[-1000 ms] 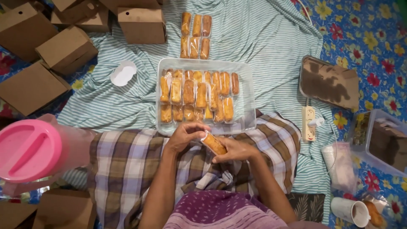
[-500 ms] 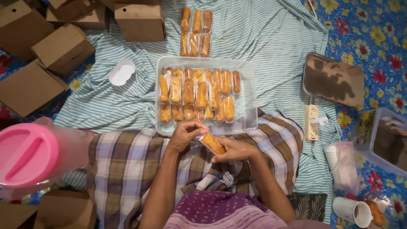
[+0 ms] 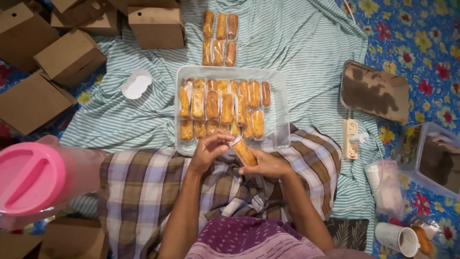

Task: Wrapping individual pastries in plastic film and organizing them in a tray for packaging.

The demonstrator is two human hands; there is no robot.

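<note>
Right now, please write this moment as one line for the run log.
left hand: pinching wrapper end | right hand: holding wrapped pastry | tray: wrapped pastries in rows | boxes: far left

Both forearms reach forward over the lap, converging. The left hand (image 3: 208, 151) curls, its fingertips (image 3: 229, 140) pinched together. The right hand (image 3: 267, 165) lies palm-up, fingers wrapped closed in a grip.

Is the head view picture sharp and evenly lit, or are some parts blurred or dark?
Head view: sharp and evenly lit on the clear tray and wrapped roll in both hands; the pink lid nearby is soft; the corners look darker.
</note>
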